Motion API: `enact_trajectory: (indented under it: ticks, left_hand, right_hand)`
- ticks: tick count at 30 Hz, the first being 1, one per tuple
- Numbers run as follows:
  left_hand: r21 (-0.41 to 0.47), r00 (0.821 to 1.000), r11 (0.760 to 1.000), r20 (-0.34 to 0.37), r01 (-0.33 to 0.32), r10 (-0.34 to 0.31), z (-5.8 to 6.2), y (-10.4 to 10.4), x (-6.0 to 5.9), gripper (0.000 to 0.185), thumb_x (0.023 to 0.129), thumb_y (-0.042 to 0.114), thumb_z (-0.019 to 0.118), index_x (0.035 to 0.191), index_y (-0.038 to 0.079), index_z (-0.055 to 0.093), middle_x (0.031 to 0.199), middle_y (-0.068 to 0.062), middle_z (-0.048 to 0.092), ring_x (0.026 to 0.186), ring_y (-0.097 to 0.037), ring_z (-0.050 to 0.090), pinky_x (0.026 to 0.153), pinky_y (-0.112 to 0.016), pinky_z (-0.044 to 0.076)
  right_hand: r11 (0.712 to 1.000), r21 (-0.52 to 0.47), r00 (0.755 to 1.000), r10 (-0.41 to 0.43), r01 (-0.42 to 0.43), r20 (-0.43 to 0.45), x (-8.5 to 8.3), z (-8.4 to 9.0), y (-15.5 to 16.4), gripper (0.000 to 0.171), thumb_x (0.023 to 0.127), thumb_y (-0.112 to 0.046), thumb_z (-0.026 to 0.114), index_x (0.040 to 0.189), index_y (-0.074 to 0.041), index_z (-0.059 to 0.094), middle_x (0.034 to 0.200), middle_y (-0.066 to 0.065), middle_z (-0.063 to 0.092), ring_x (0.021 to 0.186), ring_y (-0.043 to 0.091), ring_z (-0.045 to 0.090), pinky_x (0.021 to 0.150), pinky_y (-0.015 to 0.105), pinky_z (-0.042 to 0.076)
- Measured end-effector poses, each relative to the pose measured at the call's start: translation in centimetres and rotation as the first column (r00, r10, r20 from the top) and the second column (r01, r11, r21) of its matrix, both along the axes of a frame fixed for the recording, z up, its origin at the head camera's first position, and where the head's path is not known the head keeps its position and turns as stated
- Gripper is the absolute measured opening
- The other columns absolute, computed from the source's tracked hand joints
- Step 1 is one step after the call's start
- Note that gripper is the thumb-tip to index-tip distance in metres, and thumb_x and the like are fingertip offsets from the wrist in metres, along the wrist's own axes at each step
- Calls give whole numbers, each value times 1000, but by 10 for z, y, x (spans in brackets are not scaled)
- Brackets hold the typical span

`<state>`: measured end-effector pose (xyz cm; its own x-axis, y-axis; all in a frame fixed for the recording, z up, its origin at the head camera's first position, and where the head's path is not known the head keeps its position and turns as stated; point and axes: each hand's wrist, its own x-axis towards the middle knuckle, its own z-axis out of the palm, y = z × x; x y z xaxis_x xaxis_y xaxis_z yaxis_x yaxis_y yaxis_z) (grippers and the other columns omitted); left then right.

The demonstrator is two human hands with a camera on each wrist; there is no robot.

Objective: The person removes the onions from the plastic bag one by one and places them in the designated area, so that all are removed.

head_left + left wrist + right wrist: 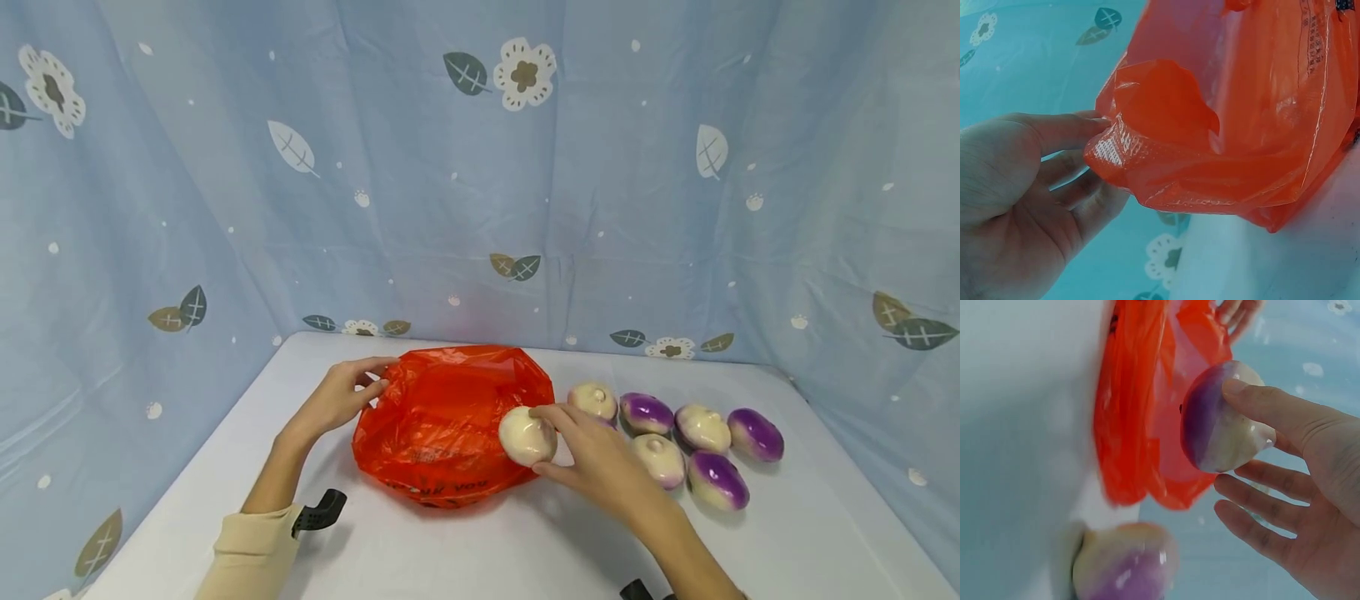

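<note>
A red plastic bag [450,417] lies with its mouth spread wide on the table. At its left edge my left hand [347,396] pinches the rim between thumb and fingers; the left wrist view shows the bag's folded edge [1166,181] at the fingertips. My right hand [600,458] holds a white and purple turnip [527,437] over the bag's right edge. In the right wrist view the thumb presses one side of the turnip [1225,419], with its purple half towards the bag, while the lower fingers are spread.
Several more turnips sit in a group right of the bag, among them a purple one [755,434] at the far right and a pale one [660,461] close behind my right hand. A blue patterned curtain [450,167] surrounds the white table [465,558].
</note>
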<state>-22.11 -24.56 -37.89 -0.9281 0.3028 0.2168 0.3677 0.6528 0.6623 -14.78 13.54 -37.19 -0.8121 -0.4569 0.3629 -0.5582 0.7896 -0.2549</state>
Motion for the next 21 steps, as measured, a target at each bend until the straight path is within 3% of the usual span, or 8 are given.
enact_trajectory:
  ticks: [4,8,11,21]
  left_hand:
    - [7,1000,1000,11,1,-1,0,1,1,39,95,6,61,134,8,59,112,-18,68,83,-20,68,62,-22,57]
    - [10,1000,1000,12,-6,6,0,2,2,39,95,6,61,134,9,60,111,-17,68,83,-20,68,62,-22,58]
    - [3,1000,1000,10,-7,7,0,3,3,39,95,6,61,134,7,59,112,-18,68,83,-20,68,62,-22,58]
    - [-12,1000,1000,15,-17,17,0,3,2,39,95,7,60,135,8,59,116,-17,68,85,-21,68,63,-21,58]
  right_hand:
    - [999,-7,999,-45,45,16,1,-1,18,65,70,-38,87,127,-27,58,106,-7,64,73,3,57,64,20,51]
    - [998,-19,998,-56,56,-1,3,-1,37,65,71,-36,87,128,-26,57,122,0,66,86,12,67,71,30,58]
    - [998,-11,997,-70,70,-22,5,0,52,65,72,-36,86,129,-24,57,119,0,66,89,16,67,74,39,59]
    - [994,-48,991,-104,100,-86,12,7,93,65,73,-33,86,129,-21,56,123,0,64,100,23,69,75,46,59]
